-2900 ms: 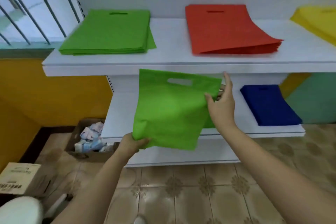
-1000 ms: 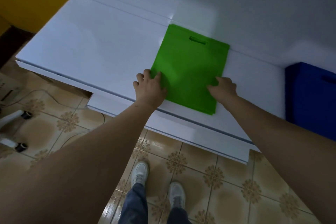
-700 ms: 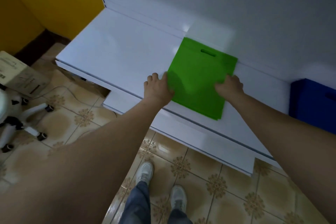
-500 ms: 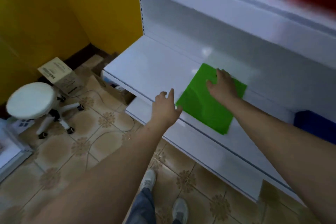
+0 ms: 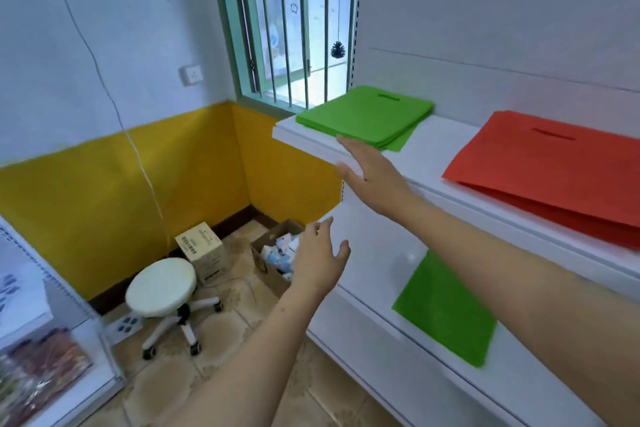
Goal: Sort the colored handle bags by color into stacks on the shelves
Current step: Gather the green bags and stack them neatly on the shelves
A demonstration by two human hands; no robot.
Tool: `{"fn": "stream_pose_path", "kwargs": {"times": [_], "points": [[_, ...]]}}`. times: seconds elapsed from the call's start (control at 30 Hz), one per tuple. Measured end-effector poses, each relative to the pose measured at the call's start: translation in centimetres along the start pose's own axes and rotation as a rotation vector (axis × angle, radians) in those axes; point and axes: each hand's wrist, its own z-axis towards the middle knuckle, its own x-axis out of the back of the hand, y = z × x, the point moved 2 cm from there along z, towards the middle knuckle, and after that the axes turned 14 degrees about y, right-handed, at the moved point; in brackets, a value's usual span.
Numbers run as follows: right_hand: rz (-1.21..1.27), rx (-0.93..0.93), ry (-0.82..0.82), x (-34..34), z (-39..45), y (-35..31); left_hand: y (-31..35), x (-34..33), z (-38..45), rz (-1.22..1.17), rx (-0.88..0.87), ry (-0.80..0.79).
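1. Bags first: one green bag (image 5: pixel 446 308) lies flat on the lower shelf (image 5: pixel 370 253), partly under the right forearm, nobody holding it.
2. Upper shelf (image 5: pixel 436 146) has a green stack (image 5: pixel 367 113) at its left end, handle slots toward the back wall, and a red stack (image 5: pixel 554 170) further right, well apart from the green.
3. Right hand (image 5: pixel 374 173) is over the front edge of the upper shelf just beside the green stack, fingers straight and relaxed, gripping nothing.
4. Left hand (image 5: pixel 320 260) hangs in front of the lower shelf's left end, fingers loosely spread, holding nothing.
5. Shelving is glossy white with a white back panel.
6. Room-wise: barred window (image 5: pixel 287 21) with a teal frame, yellow lower wall (image 5: pixel 114 198), white upper wall with a socket (image 5: pixel 191 74).
7. Patterned tile floor holds a white wheeled stool (image 5: pixel 161 288), a closed cardboard box (image 5: pixel 204 251) and an open box (image 5: pixel 275 260) of small packets.
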Motion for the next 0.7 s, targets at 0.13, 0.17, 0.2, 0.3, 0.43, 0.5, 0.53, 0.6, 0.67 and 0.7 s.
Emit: {"fn": "stream_pose_path", "kwargs": {"times": [0.13,0.17,0.2,0.3,0.43,0.5,0.53,0.6,0.67,0.7], "points": [[-0.091,-0.125,0.133,2.4,4.6,0.0,-0.6,4.1,4.1,0.011,-0.079,0.069],[-0.116,-0.162,0.172,2.9,5.4,0.5,-0.7,4.9,5.2,0.013,-0.088,0.081],[-0.141,-0.201,0.207,3.4,5.9,1.1,-0.8,5.4,6.3,0.013,-0.099,0.093],[-0.204,-0.321,0.265,4.3,7.1,3.3,-0.4,6.6,9.6,0.0,-0.121,0.125],[-0.305,-0.405,0.266,5.3,9.7,7.1,0.6,6.6,14.6,-0.032,-0.16,0.153],[-0.376,-0.453,0.249,5.5,11.7,9.5,0.8,5.9,17.5,-0.027,-0.166,0.167],[-0.407,-0.484,0.234,5.3,12.8,10.8,0.8,5.3,19.1,-0.015,-0.169,0.172],[-0.449,-0.567,0.186,4.9,15.3,13.8,0.9,4.3,22.2,0.021,-0.164,0.181],[-0.482,-0.643,0.116,4.2,17.8,16.8,1.1,3.2,25.2,0.088,-0.167,0.185],[-0.502,-0.675,0.083,3.8,18.9,18.1,1.2,2.7,26.8,0.132,-0.182,0.188]]}}
